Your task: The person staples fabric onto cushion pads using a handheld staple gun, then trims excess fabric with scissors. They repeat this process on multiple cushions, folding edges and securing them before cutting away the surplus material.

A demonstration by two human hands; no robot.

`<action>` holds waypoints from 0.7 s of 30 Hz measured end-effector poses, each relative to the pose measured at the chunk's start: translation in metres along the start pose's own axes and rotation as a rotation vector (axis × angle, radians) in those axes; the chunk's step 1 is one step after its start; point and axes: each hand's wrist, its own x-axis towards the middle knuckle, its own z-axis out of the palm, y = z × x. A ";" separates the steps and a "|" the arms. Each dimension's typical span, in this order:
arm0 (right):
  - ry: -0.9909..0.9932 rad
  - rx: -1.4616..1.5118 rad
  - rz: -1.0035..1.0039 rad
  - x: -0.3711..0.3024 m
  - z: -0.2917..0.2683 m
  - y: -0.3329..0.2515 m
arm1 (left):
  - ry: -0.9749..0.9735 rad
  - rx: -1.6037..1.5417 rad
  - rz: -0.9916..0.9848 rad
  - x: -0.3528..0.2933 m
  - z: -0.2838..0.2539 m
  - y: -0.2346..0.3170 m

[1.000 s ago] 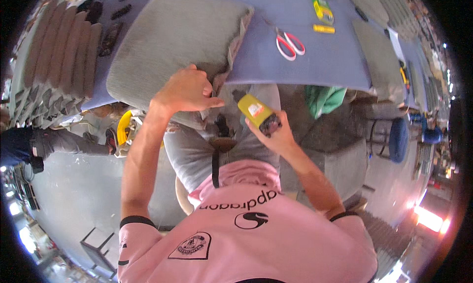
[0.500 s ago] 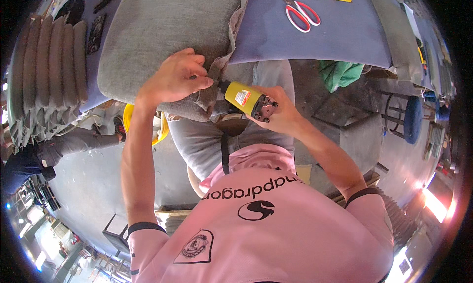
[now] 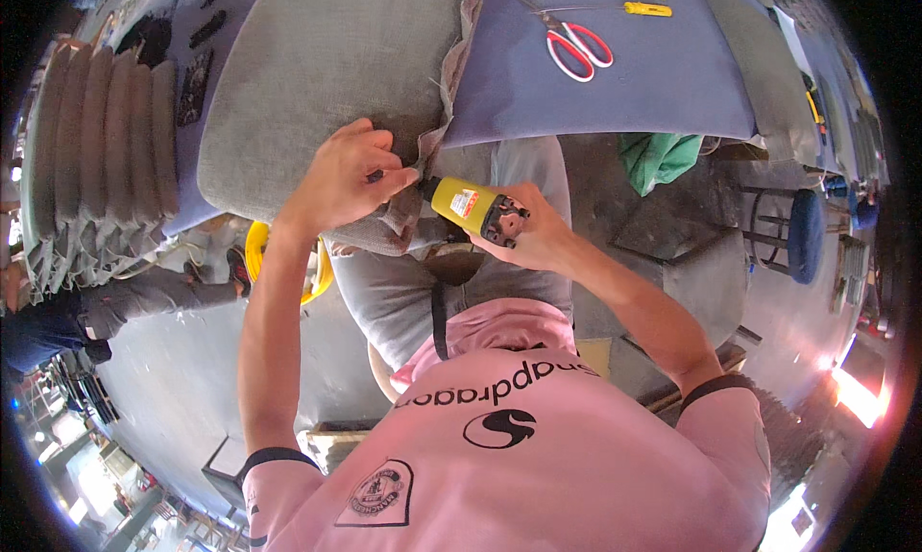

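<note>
A grey upholstered cushion (image 3: 307, 81) lies on the blue cloth-topped table, its loose fabric edge (image 3: 429, 148) running up its right side. At the near corner my left hand (image 3: 351, 177) is closed, thumb and forefinger pinching that fabric edge, its wrist resting by the cushion. My right hand (image 3: 533, 230) grips a yellow-and-black staple gun (image 3: 461, 202). The gun's dark nose points left at the fabric edge, close to my left fingertips; whether it touches is hidden. Under the near corner hangs a fold of grey cloth (image 3: 384, 230).
Red-and-white scissors (image 3: 579, 52) and a yellow-handled screwdriver (image 3: 645, 9) lie on the blue tabletop (image 3: 615, 100). Stacked grey cushions (image 3: 106, 139) stand at left, near another person's leg (image 3: 163, 297). A green cloth (image 3: 661, 160) hangs below the table; a blue-seated stool (image 3: 805, 235) stands at right.
The table, cushion and both hands sit slightly lower in view. The staple gun has shifted a little left and down with my right hand; my left hand still pinches the fabric.
</note>
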 end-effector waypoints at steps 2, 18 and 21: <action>0.005 0.042 0.046 -0.004 -0.003 -0.004 | -0.089 0.102 0.015 0.001 -0.008 0.013; -0.118 -0.029 -0.022 -0.004 0.002 -0.002 | -0.125 -0.043 0.029 0.002 0.005 -0.007; -0.145 0.017 -0.008 0.002 0.014 0.024 | -0.127 -0.059 0.030 -0.002 0.008 -0.008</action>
